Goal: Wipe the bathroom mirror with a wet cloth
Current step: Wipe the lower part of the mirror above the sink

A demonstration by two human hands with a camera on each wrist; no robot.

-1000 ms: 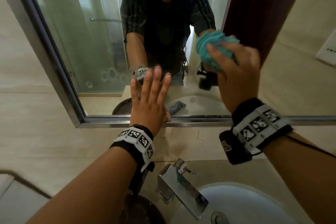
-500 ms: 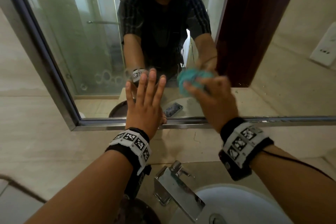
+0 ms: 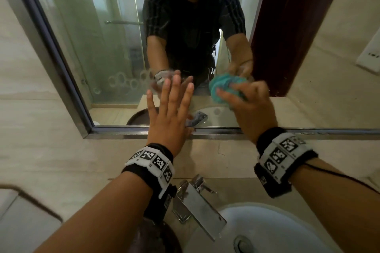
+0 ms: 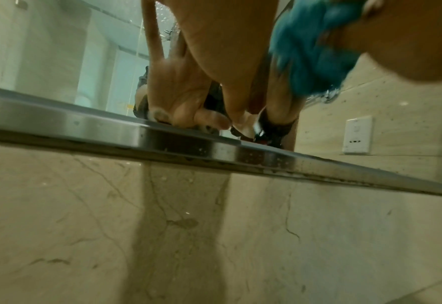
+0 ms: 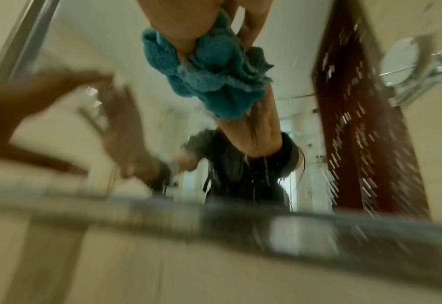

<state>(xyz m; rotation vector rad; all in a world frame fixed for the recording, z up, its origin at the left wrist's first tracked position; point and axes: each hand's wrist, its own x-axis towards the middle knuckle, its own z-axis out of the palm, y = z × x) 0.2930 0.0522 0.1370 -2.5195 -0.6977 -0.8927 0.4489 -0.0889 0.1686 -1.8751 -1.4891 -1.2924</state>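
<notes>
The bathroom mirror (image 3: 115, 51) fills the wall ahead, edged by a steel frame (image 3: 123, 130). My left hand (image 3: 170, 109) lies flat against the lower glass, fingers straight and spread, heel near the frame. My right hand (image 3: 250, 107) grips a bunched teal cloth (image 3: 223, 86) and presses it on the glass just right of the left hand. The right wrist view shows the cloth (image 5: 214, 78) wadded between my fingers against the mirror. In the left wrist view the cloth (image 4: 311, 51) sits at the upper right, above the frame (image 4: 163, 139).
Below the mirror a beige marble wall strip (image 3: 51, 160) runs down to the counter. A chrome faucet (image 3: 197, 203) stands over a white basin (image 3: 267, 230). A dark round dish (image 3: 158, 238) sits left of the faucet. The mirror reflects a dark red door and a glass shower screen.
My right hand carried the cloth down and left across the glass, from the upper right toward the left hand, then back slightly right. The left hand stayed flat on the mirror.
</notes>
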